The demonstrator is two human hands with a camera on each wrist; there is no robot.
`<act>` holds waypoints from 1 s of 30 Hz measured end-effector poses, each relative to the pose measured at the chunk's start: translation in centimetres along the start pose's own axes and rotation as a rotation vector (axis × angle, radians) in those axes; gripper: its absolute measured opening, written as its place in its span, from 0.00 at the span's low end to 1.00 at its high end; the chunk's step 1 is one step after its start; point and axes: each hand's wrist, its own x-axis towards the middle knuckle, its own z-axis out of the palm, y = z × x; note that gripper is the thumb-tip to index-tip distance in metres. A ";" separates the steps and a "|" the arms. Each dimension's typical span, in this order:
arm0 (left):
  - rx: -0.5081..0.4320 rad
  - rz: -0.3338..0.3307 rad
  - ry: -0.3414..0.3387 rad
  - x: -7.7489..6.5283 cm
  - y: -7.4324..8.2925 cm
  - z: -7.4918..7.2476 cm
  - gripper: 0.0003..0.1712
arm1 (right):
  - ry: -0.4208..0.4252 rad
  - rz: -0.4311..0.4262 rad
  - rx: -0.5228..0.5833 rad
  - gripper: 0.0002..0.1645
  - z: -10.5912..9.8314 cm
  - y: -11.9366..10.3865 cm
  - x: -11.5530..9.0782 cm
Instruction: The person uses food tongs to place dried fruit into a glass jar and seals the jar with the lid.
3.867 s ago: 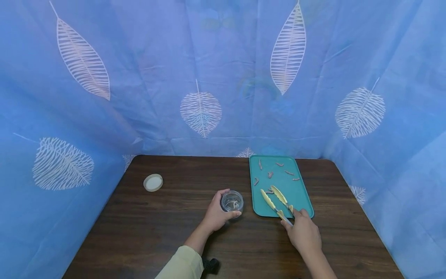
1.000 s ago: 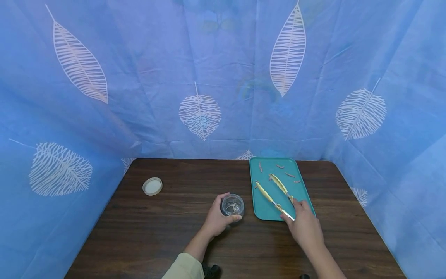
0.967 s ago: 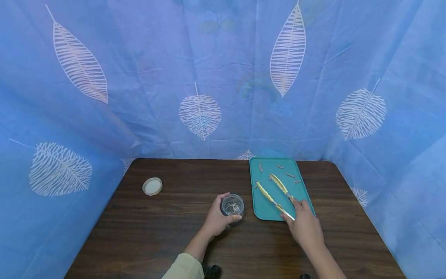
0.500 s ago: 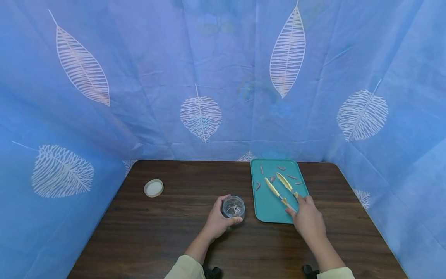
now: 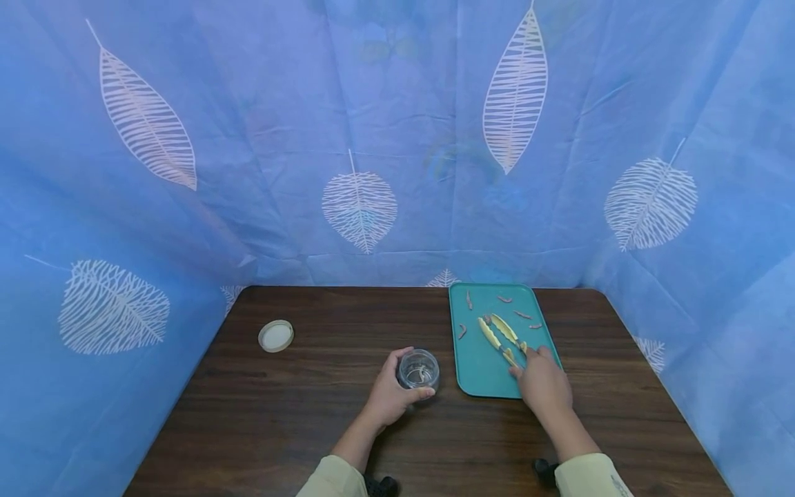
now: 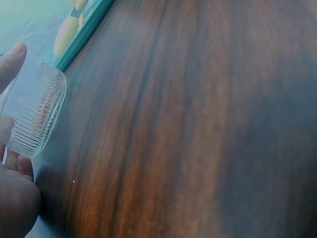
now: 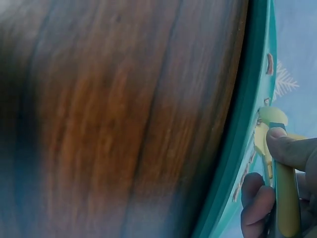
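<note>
My left hand (image 5: 389,395) holds a clear jar (image 5: 419,371) left of the tray, thumb and fingers around its side. A few pale strips show inside the jar. The jar's ribbed wall (image 6: 39,111) shows in the left wrist view. My right hand (image 5: 544,384) grips metal tongs with yellow scalloped tips (image 5: 489,334) over the teal tray (image 5: 484,379). Between the ends of the tongs, which stand slightly apart, lies a small pinkish strip (image 5: 487,318). In the right wrist view, my thumb (image 7: 287,148) presses along the tongs' handle.
Several more pinkish strips, such as one strip (image 5: 523,315), lie spread on the tray. A round lid (image 5: 276,336) with a white inside rests at the left of the dark wooden table (image 5: 335,324). A blue leaf-print cloth (image 5: 410,207) hangs behind.
The strip near the tray's front is gone from the tray since the oldest frame. The tongs have moved up the tray, and their tips have come closer together around another strip. The left hand stays put.
</note>
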 end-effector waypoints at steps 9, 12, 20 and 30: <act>-0.006 -0.005 -0.008 -0.1 -0.2 0.0 0.52 | 0.003 0.011 -0.042 0.35 0.3 0.7 0.3; -0.004 -0.010 -0.007 0.0 -0.2 -0.1 0.52 | -0.002 0.019 -0.043 0.35 0.5 0.8 0.4; -0.002 -0.012 -0.006 0.3 -0.2 -0.1 0.52 | 0.015 0.021 -0.032 0.35 0.2 0.8 0.4; -0.003 -0.011 -0.017 0.1 -0.1 -0.1 0.52 | 0.017 0.023 -0.016 0.35 0.8 0.9 -0.6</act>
